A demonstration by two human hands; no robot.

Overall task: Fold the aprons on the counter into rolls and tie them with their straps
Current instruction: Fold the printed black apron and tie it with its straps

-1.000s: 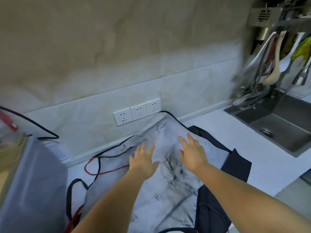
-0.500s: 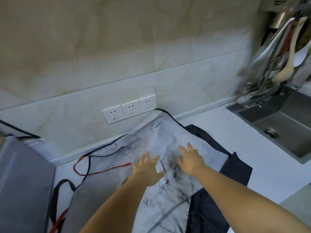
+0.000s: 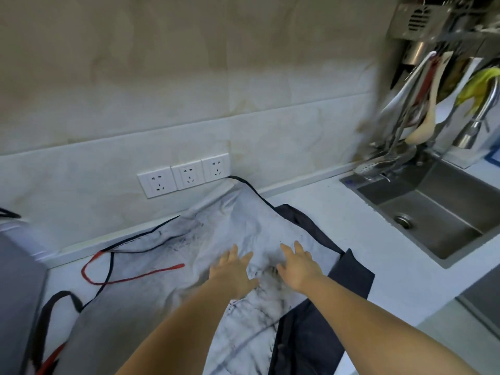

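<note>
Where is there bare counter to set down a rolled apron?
Bare counter lies between the dark apron and the sink, back to the wall. The left is crowded: the light apron, a red strap and black straps cover it.

One wide-angle view, worn on the head, looks forward and steeply down from the near side of the worktop (image 3: 338,220), facing the tiled wall (image 3: 189,77) at the far side. It sits close: the apron (image 3: 243,226) fills the centre, with the sink (image 3: 438,226) at the right edge.
</note>
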